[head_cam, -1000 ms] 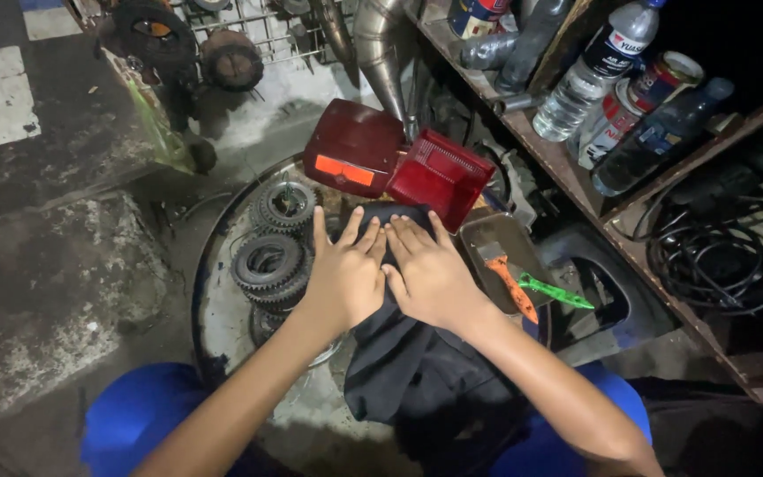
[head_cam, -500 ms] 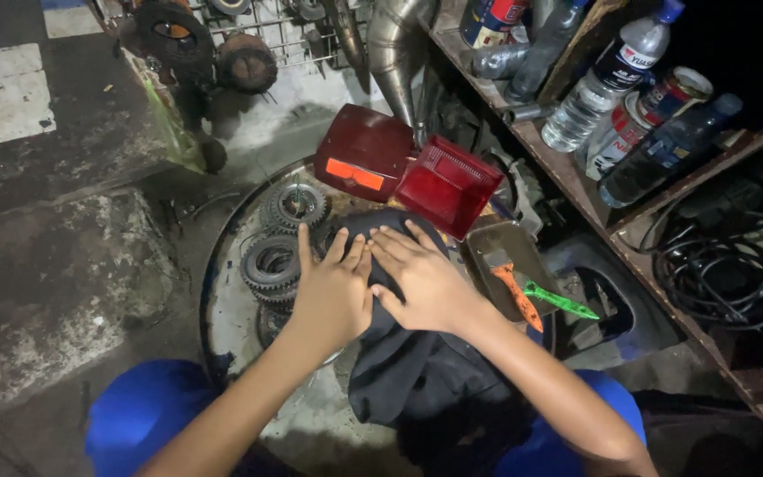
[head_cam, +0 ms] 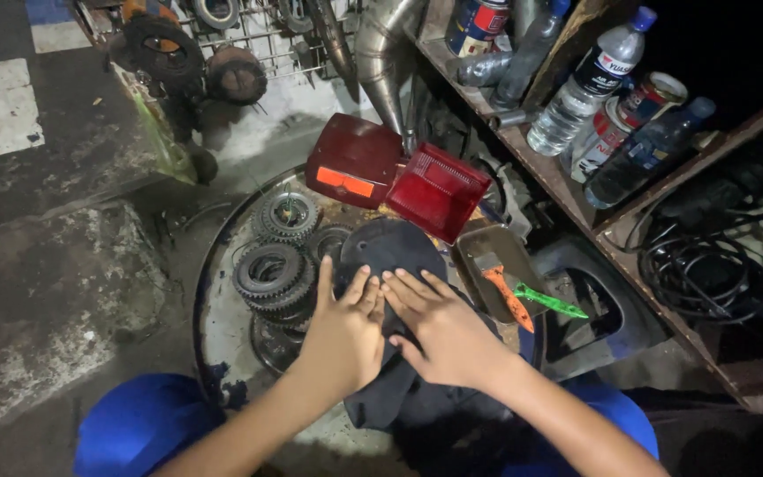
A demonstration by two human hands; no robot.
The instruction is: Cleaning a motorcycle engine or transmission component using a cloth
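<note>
Cloth [head_cam: 390, 256], dark, lies spread over the round tray [head_cam: 214, 318] beside the gears [head_cam: 271, 274]; my left hand [head_cam: 343, 340] and right hand [head_cam: 448, 331] press flat, fingers open, gripping nothing, smoothing it.

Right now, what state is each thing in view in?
Left hand: flat, fingers spread on the dark cloth.
Right hand: flat on the same cloth.
Gear stack: lying flat.
Red tail-light lens: tilted.
Clear bottle: capped, leaning.
Orange-handled tool: lying in tray.
</note>
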